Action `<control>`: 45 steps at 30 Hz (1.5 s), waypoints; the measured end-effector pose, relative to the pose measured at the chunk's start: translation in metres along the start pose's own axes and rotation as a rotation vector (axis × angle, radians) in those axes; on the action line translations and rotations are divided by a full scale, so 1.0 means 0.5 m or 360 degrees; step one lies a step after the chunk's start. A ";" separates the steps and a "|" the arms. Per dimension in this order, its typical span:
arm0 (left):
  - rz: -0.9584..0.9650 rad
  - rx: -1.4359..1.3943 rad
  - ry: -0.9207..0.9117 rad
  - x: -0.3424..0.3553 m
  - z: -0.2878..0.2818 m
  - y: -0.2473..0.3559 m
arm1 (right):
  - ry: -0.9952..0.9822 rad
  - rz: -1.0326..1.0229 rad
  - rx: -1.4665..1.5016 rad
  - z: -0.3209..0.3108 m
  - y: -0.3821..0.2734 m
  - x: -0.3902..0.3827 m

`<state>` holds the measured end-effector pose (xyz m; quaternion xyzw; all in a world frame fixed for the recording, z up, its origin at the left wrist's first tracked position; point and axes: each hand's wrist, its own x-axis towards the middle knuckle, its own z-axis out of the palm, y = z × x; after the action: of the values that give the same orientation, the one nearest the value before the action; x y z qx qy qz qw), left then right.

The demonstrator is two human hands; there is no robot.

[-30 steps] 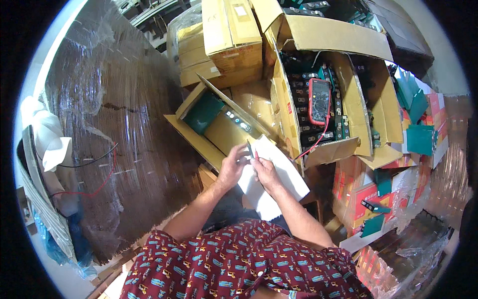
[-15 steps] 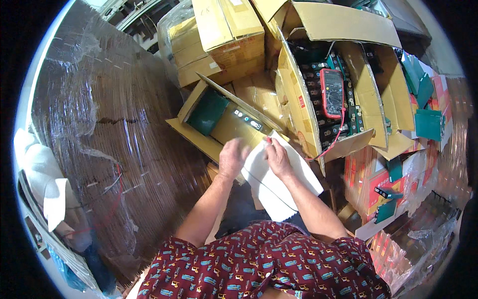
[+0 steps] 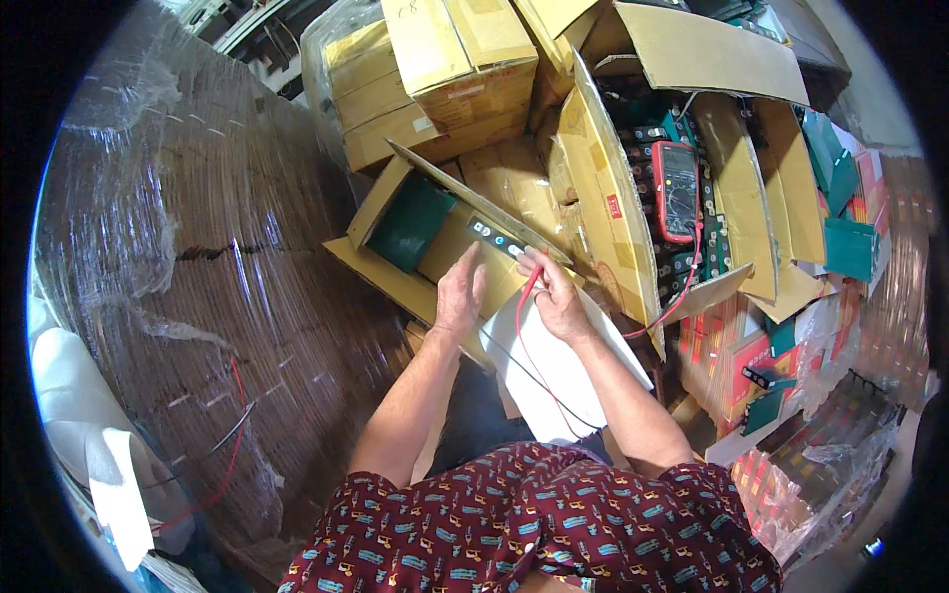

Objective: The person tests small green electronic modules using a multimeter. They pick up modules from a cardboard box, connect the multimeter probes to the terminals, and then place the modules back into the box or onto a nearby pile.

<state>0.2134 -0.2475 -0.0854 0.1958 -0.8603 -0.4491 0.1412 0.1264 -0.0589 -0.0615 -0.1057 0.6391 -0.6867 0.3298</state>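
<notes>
My right hand pinches a red test probe, its tip near a dark strip with pale dots on the edge of an open cardboard box. The red lead runs to a red multimeter lying on dark cells in a second open box. My left hand lies against the first box just left of the strip, fingers stretched out. A thin black lead crosses a white sheet on my lap and ends under that palm; what the palm holds is hidden.
A dark green block sits inside the near box. Stacked cartons stand behind. A tall plastic-wrapped pallet stack fills the left. Red and green packages pile up on the right, with a white bundle at lower left.
Both hands have lifted off the white sheet toward the dark strip on the box edge. The red probe now shows in my right hand. The view has tilted slightly.
</notes>
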 end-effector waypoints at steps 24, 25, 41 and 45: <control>-0.0071 0.0019 -0.0092 0.001 0.004 -0.001 | 0.0513 -0.0345 -0.0704 0.030 0.023 0.029; -0.0013 -0.0001 -0.0054 0.002 0.004 -0.001 | 0.0494 -0.0319 -0.0680 0.032 0.021 0.030; -0.0067 -0.0071 -0.0101 0.002 -0.004 0.001 | 0.0489 -0.0347 -0.0668 0.038 0.092 0.039; -0.0074 -0.0218 -0.0078 0.003 0.028 -0.020 | 0.0547 -0.0435 -0.0711 0.032 0.060 0.034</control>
<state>0.2083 -0.2435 -0.1014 0.1946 -0.8259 -0.5147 0.1227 0.1322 -0.0805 -0.0922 -0.1429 0.8005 -0.5750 0.0899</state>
